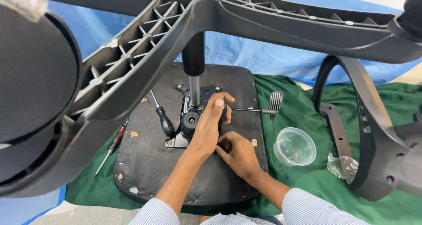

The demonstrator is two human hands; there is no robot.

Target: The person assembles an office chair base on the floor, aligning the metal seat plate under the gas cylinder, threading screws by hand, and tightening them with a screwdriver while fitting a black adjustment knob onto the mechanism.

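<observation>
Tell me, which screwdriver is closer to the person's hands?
The black-handled screwdriver is closer. It lies on the upturned seat bottom, right beside the left hand. The red-handled screwdriver lies farther left, at the seat's edge over the green cloth.

A makeshift assembly spot on the floor — green cloth (307,181) and blue sheet (246,49) spread out, screwdrivers (163,117) just left of the fingers (218,104), chair armrest (351,119) well right — a workshop corner.

Green cloth (316,181) under upturned seat (149,163)
</observation>
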